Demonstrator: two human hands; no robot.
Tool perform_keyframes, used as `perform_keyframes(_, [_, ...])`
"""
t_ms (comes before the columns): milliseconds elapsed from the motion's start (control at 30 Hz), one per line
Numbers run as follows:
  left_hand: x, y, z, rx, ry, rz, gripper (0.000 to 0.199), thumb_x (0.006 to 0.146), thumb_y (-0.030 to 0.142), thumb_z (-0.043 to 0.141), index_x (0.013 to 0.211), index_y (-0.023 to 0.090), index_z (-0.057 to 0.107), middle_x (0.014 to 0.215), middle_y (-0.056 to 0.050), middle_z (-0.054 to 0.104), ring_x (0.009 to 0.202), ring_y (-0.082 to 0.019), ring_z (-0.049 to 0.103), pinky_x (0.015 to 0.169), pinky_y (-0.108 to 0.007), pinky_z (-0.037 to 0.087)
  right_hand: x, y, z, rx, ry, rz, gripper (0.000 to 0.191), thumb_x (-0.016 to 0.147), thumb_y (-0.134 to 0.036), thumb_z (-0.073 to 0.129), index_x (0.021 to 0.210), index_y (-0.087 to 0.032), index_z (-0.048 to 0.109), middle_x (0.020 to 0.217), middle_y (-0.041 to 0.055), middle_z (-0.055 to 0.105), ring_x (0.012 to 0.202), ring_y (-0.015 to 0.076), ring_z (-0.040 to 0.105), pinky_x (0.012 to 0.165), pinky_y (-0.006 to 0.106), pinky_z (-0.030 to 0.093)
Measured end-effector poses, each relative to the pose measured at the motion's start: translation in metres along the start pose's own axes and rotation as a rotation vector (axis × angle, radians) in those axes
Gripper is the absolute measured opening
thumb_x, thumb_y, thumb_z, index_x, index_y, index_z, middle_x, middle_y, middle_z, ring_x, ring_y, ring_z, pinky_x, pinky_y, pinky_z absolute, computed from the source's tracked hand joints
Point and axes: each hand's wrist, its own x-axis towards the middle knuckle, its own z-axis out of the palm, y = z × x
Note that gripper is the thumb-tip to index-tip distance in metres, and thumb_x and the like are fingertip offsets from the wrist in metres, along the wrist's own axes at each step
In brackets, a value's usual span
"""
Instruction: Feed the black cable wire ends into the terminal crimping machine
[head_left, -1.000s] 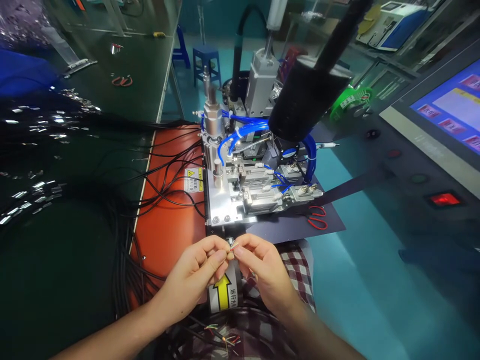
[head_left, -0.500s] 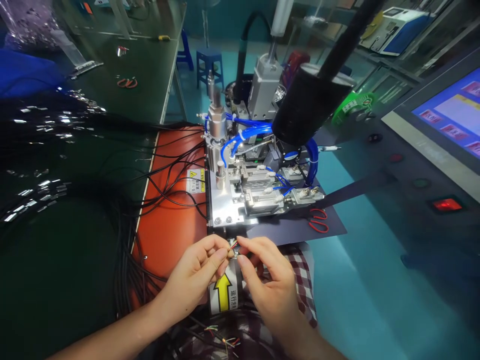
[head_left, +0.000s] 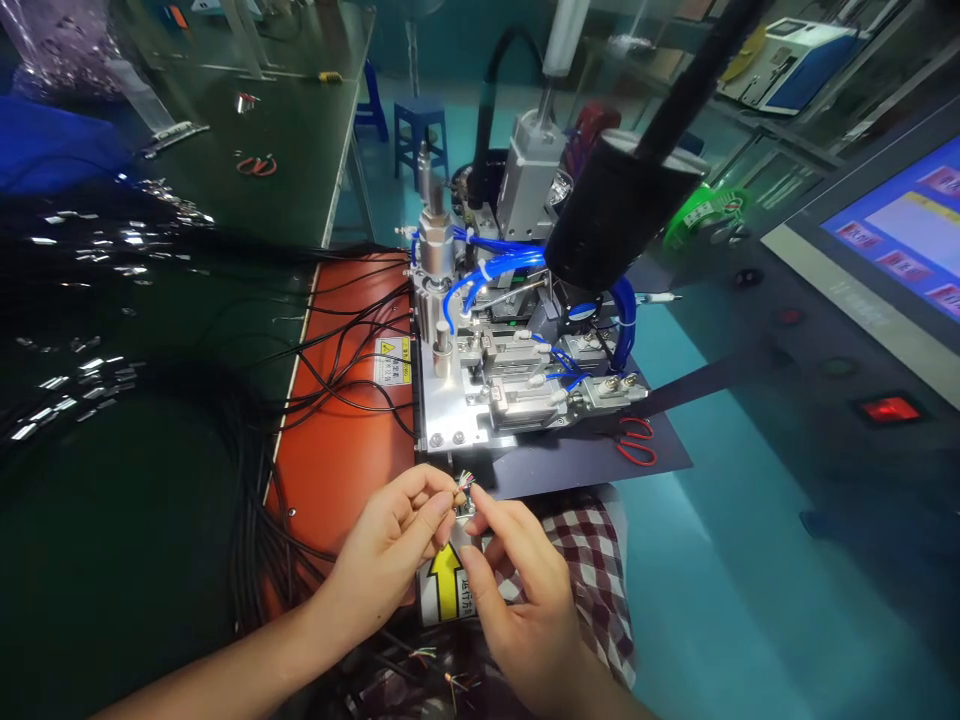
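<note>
Coloured wire ends (head_left: 466, 482) fan out of the left hand (head_left: 397, 535), its grip pinched on their base; the right hand (head_left: 529, 590) is parted just beside, contact too small to tell. Slack pinching could let them twist; a snag could bend them.

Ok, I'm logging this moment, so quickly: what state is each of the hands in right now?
Left hand: closed, holding coloured wires.
Right hand: open beside the wires; contact cannot be told.

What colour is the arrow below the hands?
The arrow is yellow, outlined in black; head view.
</note>
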Motion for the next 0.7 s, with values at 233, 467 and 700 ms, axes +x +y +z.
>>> perform_keyframes(233, [-0.001, -0.005, -0.001, 0.072, 0.004, 0.013, 0.02, 0.092, 0.035, 0.045, 0.085, 0.017, 0.051, 0.059, 0.007, 0.043, 0.049, -0.006, 0.035, 0.045, -0.019, 0.027, 0.016, -0.005, -0.005, 0.143, 0.038, 0.213, 0.027, 0.088, -0.017, 0.052, 0.112, -0.024, 0.059, 0.089, 0.0023, 0.056, 0.067, 0.0111, 0.054, 0.058, 0.023, 0.049])
perform_keyframes(467, [-0.002, -0.005, -0.001, 0.108, 0.009, 0.035, 0.022, 0.092, 0.036, 0.044, 0.085, 0.017, 0.052, 0.06, 0.006, 0.043, 0.051, -0.007, 0.036, 0.047, -0.019, 0.028, 0.017, -0.006, -0.008, 0.18, 0.063, 0.227, 0.023, 0.086, -0.017, 0.054, 0.106, -0.025, 0.062, 0.084, 0.0014, 0.058, 0.065, 0.0118, 0.055, 0.055, 0.024, 0.047])
perform_keyframes(700, [0.0, -0.005, 0.0, 0.075, 0.018, 0.024, 0.021, 0.092, 0.036, 0.044, 0.086, 0.017, 0.051, 0.059, 0.007, 0.043, 0.049, -0.007, 0.034, 0.046, -0.019, 0.026, 0.008, -0.002, -0.009, 0.117, 0.024, 0.102, 0.034, 0.085, -0.012, 0.053, 0.116, -0.026, 0.057, 0.09, 0.0029, 0.061, 0.07, 0.0132, 0.057, 0.06, 0.025, 0.049])
